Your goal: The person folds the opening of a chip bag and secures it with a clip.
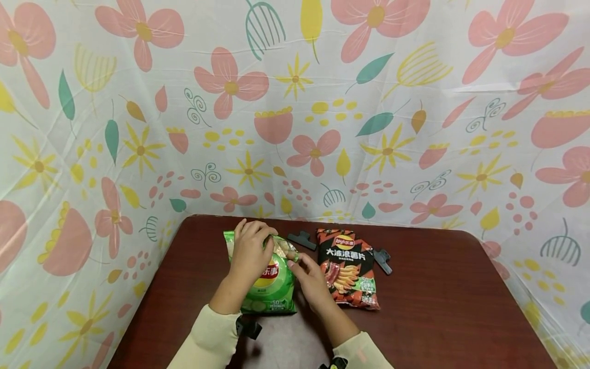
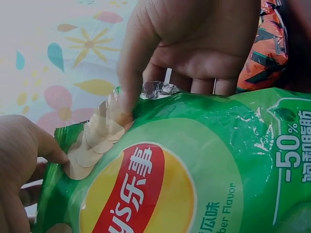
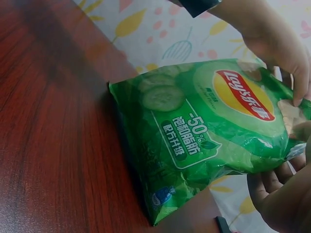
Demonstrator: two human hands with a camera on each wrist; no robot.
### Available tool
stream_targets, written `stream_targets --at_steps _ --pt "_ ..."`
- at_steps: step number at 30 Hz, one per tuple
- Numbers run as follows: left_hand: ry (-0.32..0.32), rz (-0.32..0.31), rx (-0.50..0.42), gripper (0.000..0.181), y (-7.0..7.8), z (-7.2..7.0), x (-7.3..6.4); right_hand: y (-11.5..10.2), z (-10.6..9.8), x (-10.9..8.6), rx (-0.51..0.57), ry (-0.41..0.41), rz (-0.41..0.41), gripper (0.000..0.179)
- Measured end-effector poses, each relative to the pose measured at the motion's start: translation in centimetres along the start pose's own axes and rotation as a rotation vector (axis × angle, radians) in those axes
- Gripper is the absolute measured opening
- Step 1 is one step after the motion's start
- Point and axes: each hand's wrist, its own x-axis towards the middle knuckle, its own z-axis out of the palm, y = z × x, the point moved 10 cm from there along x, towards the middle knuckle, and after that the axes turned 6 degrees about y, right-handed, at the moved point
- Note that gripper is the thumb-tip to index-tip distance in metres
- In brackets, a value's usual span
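A green bag of Lay's potato chips point(image 1: 269, 293), cucumber flavour, lies on the table in front of me. My left hand point(image 1: 251, 251) is at its upper left; in the left wrist view the thumb point(image 2: 51, 150) presses the front near the top edge, with other fingers behind. My right hand point(image 1: 313, 284) pinches the upper right corner between thumb and fingers. The top edge is bent and crumpled between both hands, and a silvery bit point(image 2: 158, 89) shows beside the right thumb. Whether the bag is torn there, I cannot tell.
Right of the green bag lies a black and red Lay's chip bag point(image 1: 348, 274). One dark clip point(image 1: 302, 240) lies between the bags at the back, another clip point(image 1: 382, 261) just right of the red bag. A flowered cloth point(image 1: 313, 154) hangs behind the dark red table point(image 1: 438, 307).
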Motion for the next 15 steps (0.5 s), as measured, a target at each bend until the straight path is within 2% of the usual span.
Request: stream_targets --at_steps 5,11,13,15 --pt "-0.012 -0.011 0.001 0.016 0.0 -0.1 0.0 0.2 0.0 0.0 0.016 -0.006 0.009 0.036" --pt "-0.030 -0.029 -0.005 0.016 0.0 -0.3 0.0 1.0 -0.1 0.1 0.066 -0.033 0.046 0.067" --pt "-0.036 -0.030 -0.004 0.016 0.0 -0.2 0.0 1.1 0.0 0.2 0.083 -0.040 0.055 0.070" --pt "-0.038 -0.030 -0.006 0.016 0.0 -0.3 0.0 1.0 0.1 0.2 0.094 -0.041 0.051 0.064"
